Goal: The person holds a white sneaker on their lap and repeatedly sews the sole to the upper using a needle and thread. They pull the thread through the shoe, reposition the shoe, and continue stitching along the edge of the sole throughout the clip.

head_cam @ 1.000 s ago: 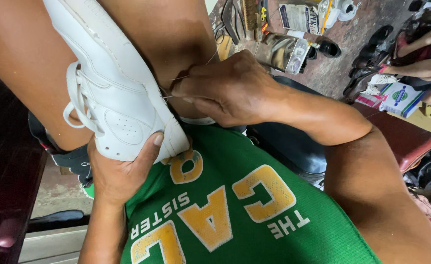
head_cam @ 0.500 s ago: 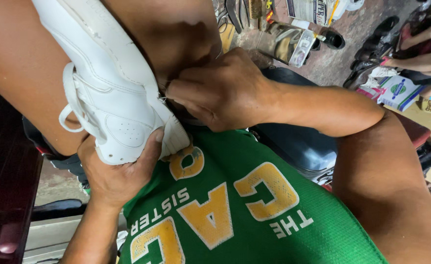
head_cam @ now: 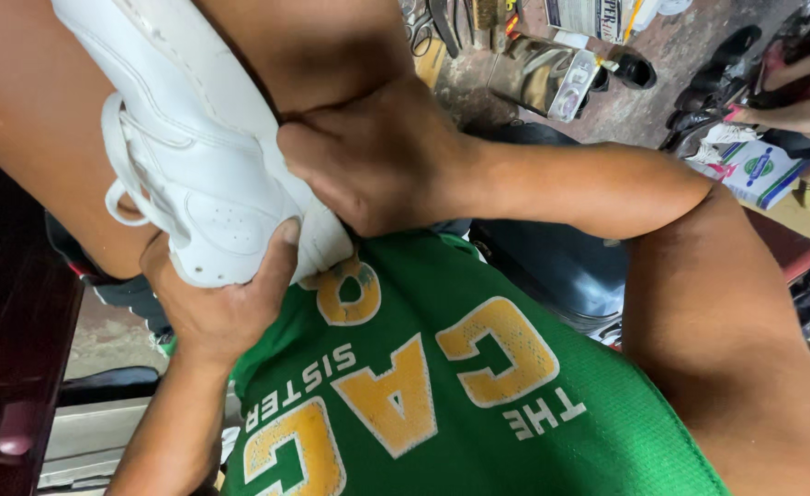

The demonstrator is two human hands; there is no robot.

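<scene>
Left hand (head_cam: 217, 303) grips toe end of white sneaker (head_cam: 194, 165) from below, thumb pressed on the toe cap. Right hand (head_cam: 377, 161) closed, fingers curled tight against the sole edge of the sneaker; cannot tell whether it pinches anything. Sneaker sits left of centre, wedged between bare legs, laces showing at its left side. Green jersey (head_cam: 460, 386) with yellow letters fills the near centre. Far right: black shoes (head_cam: 708, 69), a metal tin (head_cam: 547, 78), tools on the floor.

green mesh jersey (head_cam: 478, 404), big yellow white-edged lettering, small white lettering; arms bare, sleeveless
</scene>
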